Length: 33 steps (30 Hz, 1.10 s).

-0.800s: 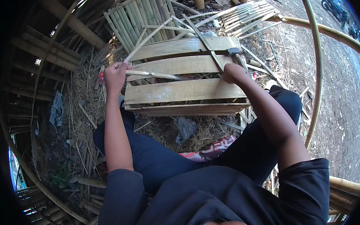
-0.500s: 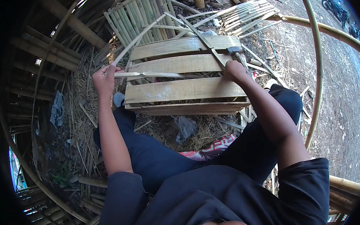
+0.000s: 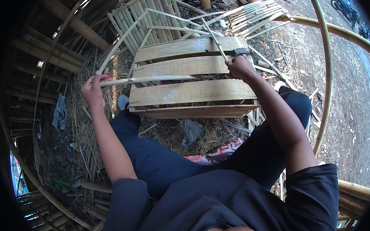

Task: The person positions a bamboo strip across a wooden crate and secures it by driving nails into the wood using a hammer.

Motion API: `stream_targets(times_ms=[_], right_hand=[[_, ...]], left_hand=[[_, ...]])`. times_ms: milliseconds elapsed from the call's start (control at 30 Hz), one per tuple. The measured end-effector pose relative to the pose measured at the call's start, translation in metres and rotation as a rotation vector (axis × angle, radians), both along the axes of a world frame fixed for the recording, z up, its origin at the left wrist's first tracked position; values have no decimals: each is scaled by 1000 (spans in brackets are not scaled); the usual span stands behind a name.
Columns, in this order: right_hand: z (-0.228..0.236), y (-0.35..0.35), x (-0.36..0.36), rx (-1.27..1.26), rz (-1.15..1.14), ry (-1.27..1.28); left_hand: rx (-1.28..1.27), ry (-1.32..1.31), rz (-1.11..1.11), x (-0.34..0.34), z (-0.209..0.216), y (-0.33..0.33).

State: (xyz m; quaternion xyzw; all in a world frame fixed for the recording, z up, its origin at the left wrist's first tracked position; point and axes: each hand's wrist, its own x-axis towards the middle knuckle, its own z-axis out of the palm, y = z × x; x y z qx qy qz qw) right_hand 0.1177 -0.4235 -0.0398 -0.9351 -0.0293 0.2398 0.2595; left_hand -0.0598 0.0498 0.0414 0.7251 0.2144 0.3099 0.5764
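Note:
My left hand is closed round a long pale bamboo strip, which rises away from it and bends sharply at its far end. A second bamboo strip runs from the same hand across the slatted wooden crate. Over the crate's right side, my right hand grips a narrow bamboo strip that slants up and away to the left. Just beyond that hand a hammer rests at the crate's right edge. Its handle is partly hidden by my hand.
The crate stands between my spread legs. Behind it are a bamboo slat panel and a smaller slatted piece. A bamboo pole curves up on the right. Plastic and a red-white sack lie near my legs.
My left hand has moved left and slightly nearer, drawing its strips along. The bent end has shifted left. The strip in my right hand has swung more upright.

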Motion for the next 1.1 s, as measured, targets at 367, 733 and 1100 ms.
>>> stream_targets(times_ms=[367, 733, 1100], right_hand=[[19, -32, 10, 700, -333, 169], [43, -40, 2, 743, -409, 103], [45, -42, 1, 732, -373, 93]], left_hand=[[-4, -14, 163, -18, 12, 20], [-92, -2, 158, -45, 11, 63], [-146, 10, 164, -57, 5, 81]])
